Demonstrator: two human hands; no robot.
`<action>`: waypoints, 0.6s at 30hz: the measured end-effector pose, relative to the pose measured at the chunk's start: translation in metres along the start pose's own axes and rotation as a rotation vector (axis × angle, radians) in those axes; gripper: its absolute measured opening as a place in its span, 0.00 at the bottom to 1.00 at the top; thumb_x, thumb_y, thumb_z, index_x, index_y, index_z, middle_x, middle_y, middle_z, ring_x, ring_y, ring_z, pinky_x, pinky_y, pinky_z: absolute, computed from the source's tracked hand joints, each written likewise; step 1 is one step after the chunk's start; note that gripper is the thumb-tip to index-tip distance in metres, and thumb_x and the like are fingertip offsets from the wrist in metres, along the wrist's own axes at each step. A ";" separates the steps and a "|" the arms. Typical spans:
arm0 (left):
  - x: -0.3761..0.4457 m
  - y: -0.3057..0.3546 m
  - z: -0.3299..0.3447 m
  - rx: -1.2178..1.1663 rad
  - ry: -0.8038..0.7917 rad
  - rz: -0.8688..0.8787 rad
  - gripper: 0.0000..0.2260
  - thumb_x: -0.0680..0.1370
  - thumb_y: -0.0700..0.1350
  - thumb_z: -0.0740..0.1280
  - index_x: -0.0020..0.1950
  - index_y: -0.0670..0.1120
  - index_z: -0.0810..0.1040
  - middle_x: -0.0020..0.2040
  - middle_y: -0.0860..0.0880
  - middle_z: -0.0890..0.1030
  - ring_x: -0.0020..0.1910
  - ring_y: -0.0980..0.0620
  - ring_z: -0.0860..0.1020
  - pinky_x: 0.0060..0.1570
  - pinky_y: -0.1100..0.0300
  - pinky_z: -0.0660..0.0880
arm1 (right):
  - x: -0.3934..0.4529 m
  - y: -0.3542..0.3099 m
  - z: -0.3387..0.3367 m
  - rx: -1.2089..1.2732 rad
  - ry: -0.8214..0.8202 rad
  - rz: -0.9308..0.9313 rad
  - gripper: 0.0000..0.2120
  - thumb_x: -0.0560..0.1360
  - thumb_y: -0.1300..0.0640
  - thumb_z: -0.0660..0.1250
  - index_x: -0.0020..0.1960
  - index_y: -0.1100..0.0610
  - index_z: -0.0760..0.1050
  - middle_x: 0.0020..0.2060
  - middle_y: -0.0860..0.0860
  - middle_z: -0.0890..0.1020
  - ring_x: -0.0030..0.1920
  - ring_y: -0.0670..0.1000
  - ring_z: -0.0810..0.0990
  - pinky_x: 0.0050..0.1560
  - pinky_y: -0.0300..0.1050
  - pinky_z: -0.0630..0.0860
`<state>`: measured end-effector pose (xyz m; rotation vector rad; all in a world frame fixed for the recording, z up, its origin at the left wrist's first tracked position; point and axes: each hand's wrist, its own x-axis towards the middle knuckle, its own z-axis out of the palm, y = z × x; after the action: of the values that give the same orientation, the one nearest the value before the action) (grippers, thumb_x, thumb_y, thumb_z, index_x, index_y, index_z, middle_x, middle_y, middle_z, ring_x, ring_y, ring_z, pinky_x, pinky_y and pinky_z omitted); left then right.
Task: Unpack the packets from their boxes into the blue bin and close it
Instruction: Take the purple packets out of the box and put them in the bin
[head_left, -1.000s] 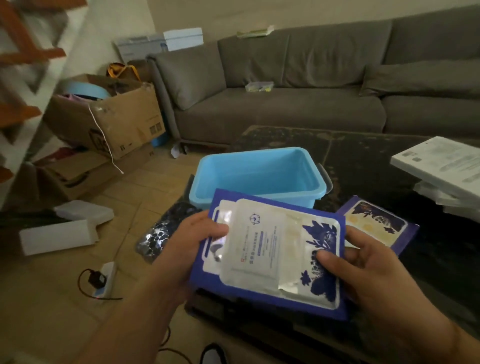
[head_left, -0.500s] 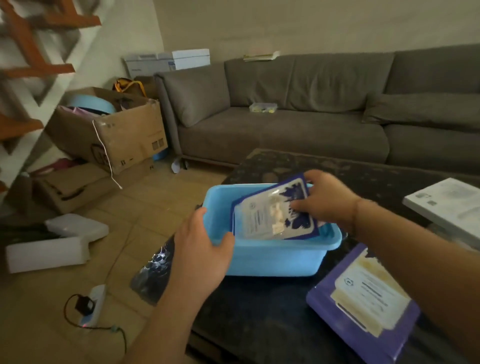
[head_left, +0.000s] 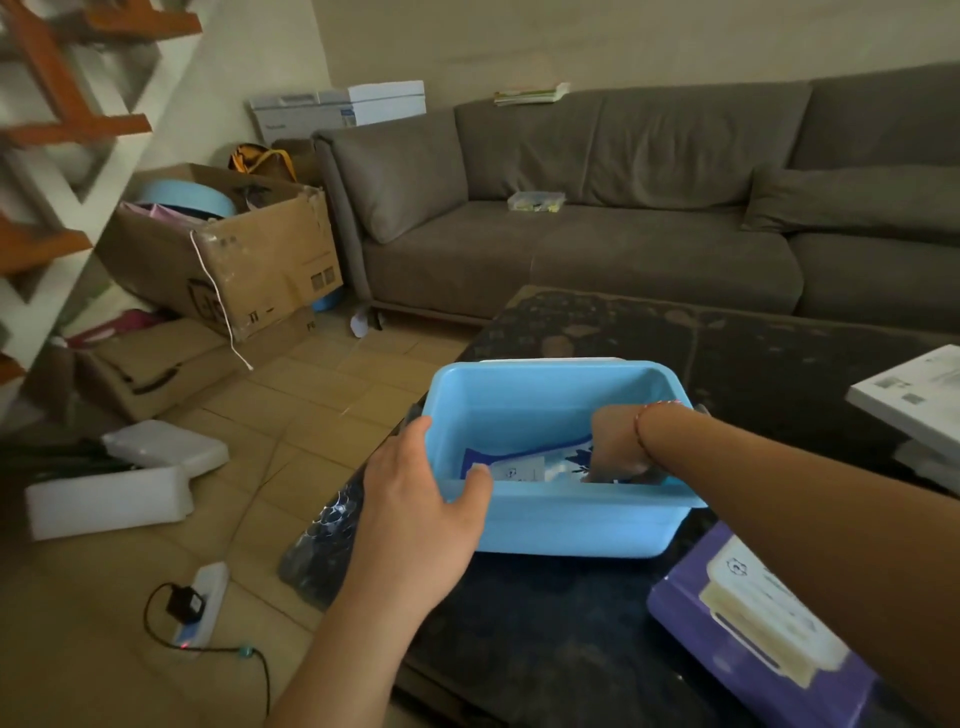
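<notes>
- Fingers of your left hand (head_left: 415, 499) curl over the near-left corner of the blue bin (head_left: 561, 525), thumb hooked inside the rim and palm against the outer wall, clamped onto the plastic.
- Your right hand (head_left: 621, 447) reaches down inside the bin, fingers bent onto the packet (head_left: 524, 462); the near rim hides the fingertips, so you cannot tell how tightly they pinch it.
- The packet is flat, glossy white film on a blue-printed backing, lying tilted low in the bin, its right end under your right hand.
- The bin is smooth, rounded-cornered plastic, open-topped, standing at the left edge of the dark mottled table (head_left: 753, 353).
- A purple box (head_left: 753, 639) with a pale window lies at the table's near-right corner, just beside your right forearm.
- White flat boxes (head_left: 919, 400) are stacked at the table's right edge.
- Bare tabletop lies beyond the bin's far rim and in front of its near wall.
</notes>
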<state>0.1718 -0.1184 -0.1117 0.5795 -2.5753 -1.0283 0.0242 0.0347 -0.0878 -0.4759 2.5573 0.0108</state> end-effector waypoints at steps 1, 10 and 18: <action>0.000 -0.001 0.000 0.000 0.000 0.004 0.31 0.78 0.57 0.64 0.78 0.56 0.56 0.73 0.53 0.66 0.69 0.53 0.67 0.61 0.55 0.70 | 0.000 -0.001 0.001 -0.062 0.001 0.000 0.16 0.78 0.47 0.64 0.57 0.58 0.79 0.50 0.52 0.81 0.49 0.54 0.79 0.49 0.44 0.72; -0.001 0.000 0.002 0.027 0.007 0.010 0.31 0.79 0.57 0.63 0.78 0.55 0.55 0.73 0.53 0.66 0.71 0.52 0.67 0.61 0.55 0.70 | -0.002 -0.002 0.001 -0.212 -0.110 -0.065 0.10 0.81 0.52 0.58 0.54 0.56 0.75 0.49 0.53 0.76 0.49 0.53 0.73 0.53 0.46 0.69; -0.027 0.017 0.016 -0.022 0.348 0.605 0.11 0.76 0.46 0.65 0.55 0.43 0.79 0.56 0.48 0.78 0.58 0.50 0.74 0.59 0.64 0.69 | -0.099 0.048 0.017 0.483 0.803 -0.422 0.13 0.77 0.55 0.66 0.61 0.52 0.79 0.48 0.44 0.84 0.49 0.43 0.82 0.53 0.36 0.77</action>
<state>0.1845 -0.0855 -0.1141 -0.0426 -2.2044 -0.6732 0.0955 0.1143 -0.0559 -0.9493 2.9775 -1.1243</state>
